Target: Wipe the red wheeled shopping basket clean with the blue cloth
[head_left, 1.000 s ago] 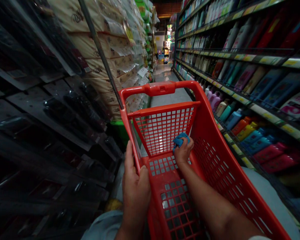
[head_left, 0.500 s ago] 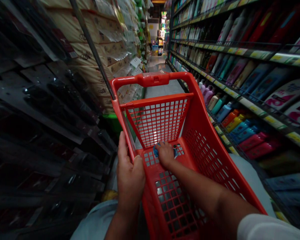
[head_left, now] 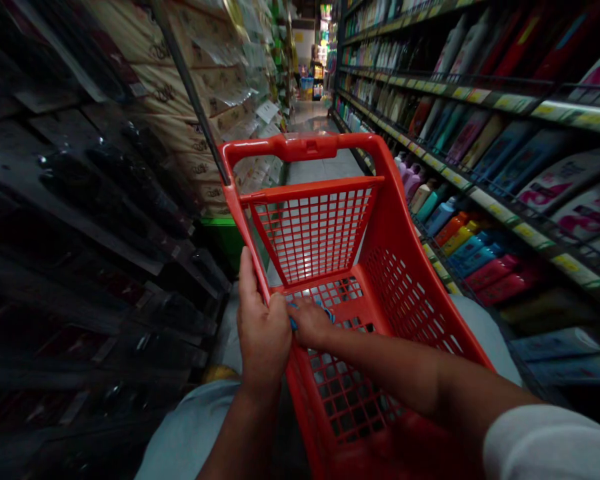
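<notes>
A red plastic shopping cart (head_left: 380, 220) with grid-like walls stands in front of me, tilted in view. My left hand (head_left: 264, 333) is closed round its left rim, thumb on the inner side and fingers outside. Inside, my right hand (head_left: 311, 325) presses a small blue cloth (head_left: 326, 311) against the inner left side, close by my left thumb. Most of the cloth is hidden under the fingers. A thin metal rod (head_left: 193, 97) rises from the cart's far left corner.
Shelves of bottles (head_left: 480, 253) with yellow price tags line the right side. At left hang dark packaged goods (head_left: 110, 180), and beside them cream-coloured packs (head_left: 200, 127) are stacked. A green bin (head_left: 220, 233) stands beyond the cart. The tiled aisle (head_left: 315, 117) runs ahead.
My right hand has slid left and a little towards me with the blue cloth, from the cart's far floor to its left side. My left hand keeps its hold on the rim.
</notes>
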Demonstrator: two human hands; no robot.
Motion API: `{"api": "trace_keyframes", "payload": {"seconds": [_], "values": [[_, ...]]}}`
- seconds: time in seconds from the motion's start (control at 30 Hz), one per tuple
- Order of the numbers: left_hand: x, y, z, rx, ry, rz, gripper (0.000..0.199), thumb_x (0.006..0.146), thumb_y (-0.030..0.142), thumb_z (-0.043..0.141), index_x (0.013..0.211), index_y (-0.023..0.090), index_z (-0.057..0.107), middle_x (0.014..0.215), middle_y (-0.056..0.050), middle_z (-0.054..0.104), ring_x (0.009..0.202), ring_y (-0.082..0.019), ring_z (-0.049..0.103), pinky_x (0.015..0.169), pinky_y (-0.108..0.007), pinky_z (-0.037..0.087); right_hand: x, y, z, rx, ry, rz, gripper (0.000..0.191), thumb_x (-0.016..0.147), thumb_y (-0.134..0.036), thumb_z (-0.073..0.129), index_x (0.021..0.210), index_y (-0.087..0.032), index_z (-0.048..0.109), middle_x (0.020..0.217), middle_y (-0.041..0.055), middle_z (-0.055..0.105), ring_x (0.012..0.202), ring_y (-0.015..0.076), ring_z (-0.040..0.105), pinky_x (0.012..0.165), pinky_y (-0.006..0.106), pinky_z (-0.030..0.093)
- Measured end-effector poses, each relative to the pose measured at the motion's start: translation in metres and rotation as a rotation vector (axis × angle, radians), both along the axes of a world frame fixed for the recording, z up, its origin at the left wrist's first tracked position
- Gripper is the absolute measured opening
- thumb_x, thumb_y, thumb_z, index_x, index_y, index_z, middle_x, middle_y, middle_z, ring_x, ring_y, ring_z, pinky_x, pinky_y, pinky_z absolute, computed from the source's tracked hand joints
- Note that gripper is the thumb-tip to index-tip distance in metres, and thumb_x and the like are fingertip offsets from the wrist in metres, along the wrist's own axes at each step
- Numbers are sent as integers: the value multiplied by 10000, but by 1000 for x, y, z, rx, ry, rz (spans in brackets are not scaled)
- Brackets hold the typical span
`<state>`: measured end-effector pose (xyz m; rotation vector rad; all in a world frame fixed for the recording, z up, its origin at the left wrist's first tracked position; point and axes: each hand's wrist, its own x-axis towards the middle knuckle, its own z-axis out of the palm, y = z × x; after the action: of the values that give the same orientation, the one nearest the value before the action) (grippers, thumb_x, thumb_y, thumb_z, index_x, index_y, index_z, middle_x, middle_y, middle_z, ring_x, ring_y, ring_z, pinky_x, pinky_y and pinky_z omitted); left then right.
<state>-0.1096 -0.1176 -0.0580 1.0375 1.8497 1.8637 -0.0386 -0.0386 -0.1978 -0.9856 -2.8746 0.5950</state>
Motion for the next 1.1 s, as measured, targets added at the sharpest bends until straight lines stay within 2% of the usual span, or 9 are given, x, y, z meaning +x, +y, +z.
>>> {"api": "trace_keyframes", "payload": {"seconds": [0.1, 0.2, 0.27, 0.33, 0.5, 0.63, 0.7, 0.9, 1.1], "values": [[0, 1, -4, 36, -8, -15, 810, 813, 47, 529, 1570, 256, 333, 1647, -5, 365, 1512, -207, 352, 1277, -363, 253, 44, 19, 12, 57, -123, -157, 302, 913, -205, 585, 1206, -245, 649, 1263, 84, 616, 1193, 245, 525, 1006, 343, 415], [1, 4, -6, 79, -18, -47, 828, 807, 43, 533, 1573, 275, 321, 1639, -7, 379, 1513, -217, 350, 1281, -382, 243, 73, 36, 24, 114, -225, -504, 375, 978, -102, 371, 1294, -105, 572, 1301, 231, 549, 1224, 321, 499, 937, 441, 443], [1, 5, -8, 101, -15, -63, 842, 801, 39, 537, 1575, 282, 312, 1633, -10, 390, 1506, -221, 365, 1282, -394, 243, 75, 27, 28, 115, -256, -570, 397, 965, -87, 366, 1323, -58, 532, 1323, 278, 512, 1237, 358, 486, 895, 465, 461], [1, 7, -10, 122, -4, -65, 851, 792, 34, 541, 1572, 287, 314, 1639, -6, 381, 1508, -217, 361, 1284, -395, 236, 70, 1, 27, 74, -265, -497, 389, 909, -132, 527, 1296, -146, 565, 1333, 198, 537, 1227, 328, 502, 904, 419, 477], [-2, 9, -14, 171, 66, -64, 853, 770, -2, 513, 1555, 284, 341, 1632, 18, 393, 1512, -186, 348, 1282, -355, 231, 69, -49, 35, -35, -205, 146, 443, 816, -249, 702, 1242, -242, 582, 1308, 92, 563, 1210, 282, 520, 981, 395, 490], [0, 10, -16, 193, 104, -68, 840, 769, -17, 487, 1549, 264, 347, 1625, 18, 405, 1513, -181, 345, 1283, -354, 231, 86, -26, 53, 19, -463, -74, 432, 911, -129, 545, 1340, -178, 532, 1419, 207, 486, 1256, 325, 526, 950, 456, 519], [2, 12, -16, 204, 108, -69, 832, 779, -9, 495, 1548, 269, 344, 1633, 21, 390, 1523, -187, 324, 1291, -369, 208, 93, -25, 59, 17, -544, -177, 474, 867, -128, 620, 1334, -122, 538, 1403, 268, 488, 1222, 358, 560, 928, 492, 534], [0, 14, -17, 210, 117, -69, 830, 788, 27, 545, 1550, 283, 335, 1643, 21, 372, 1528, -195, 313, 1294, -380, 195, 116, -76, 67, -98, -552, 362, 651, 704, -359, 856, 1292, -208, 618, 1347, 186, 584, 1233, 355, 586, 1004, 513, 533], [-2, 20, -19, 182, 127, -76, 828, 800, 73, 569, 1561, 272, 310, 1652, 3, 355, 1533, -212, 305, 1298, -395, 167, 134, -61, 72, -24, -875, 271, 499, 690, -127, 802, 1181, -148, 715, 1312, 232, 645, 1294, 449, 549, 961, 621, 543]]}}
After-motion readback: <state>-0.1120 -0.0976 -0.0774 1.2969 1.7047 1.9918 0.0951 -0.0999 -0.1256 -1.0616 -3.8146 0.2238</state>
